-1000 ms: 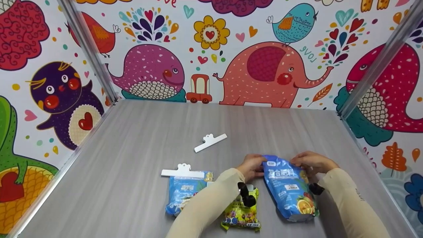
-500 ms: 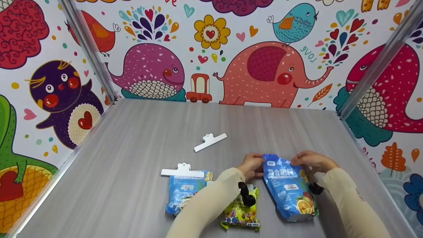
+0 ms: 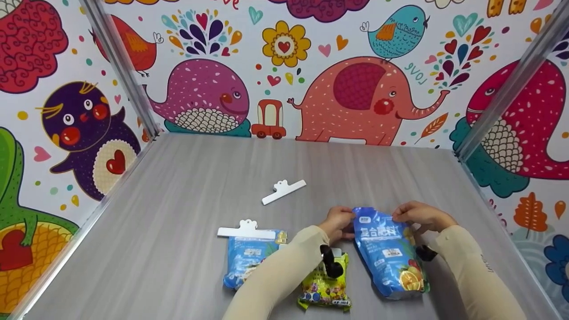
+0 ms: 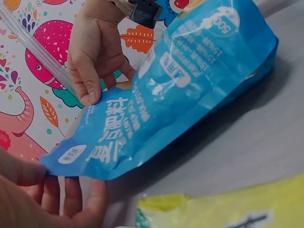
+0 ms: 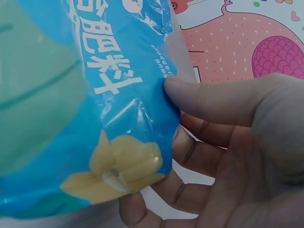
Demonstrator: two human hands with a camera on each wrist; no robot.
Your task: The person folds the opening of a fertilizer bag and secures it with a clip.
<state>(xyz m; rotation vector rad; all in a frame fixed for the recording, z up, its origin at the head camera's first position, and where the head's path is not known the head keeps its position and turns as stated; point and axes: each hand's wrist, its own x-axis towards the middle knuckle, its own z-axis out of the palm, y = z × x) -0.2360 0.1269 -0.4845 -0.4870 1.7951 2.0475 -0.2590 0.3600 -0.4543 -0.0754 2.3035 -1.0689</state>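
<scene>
A blue fertilizer bag with Chinese lettering and fruit pictures slants on the right of the table, its top end raised. My left hand pinches the top left corner between thumb and fingers. At the opposite top corner, my right hand grips the edge, thumb on the printed face and fingers behind, as the right wrist view shows. The left wrist view has the same bag stretched between both hands. Under my left forearm lies a yellow-green bag, partly covered by the sleeve and wrist camera.
Further left, a second blue bag has a white sealing clip across its top; my left sleeve hides part of it. Another white clip lies on the grey table toward the middle. Cartoon-printed walls enclose the back and sides.
</scene>
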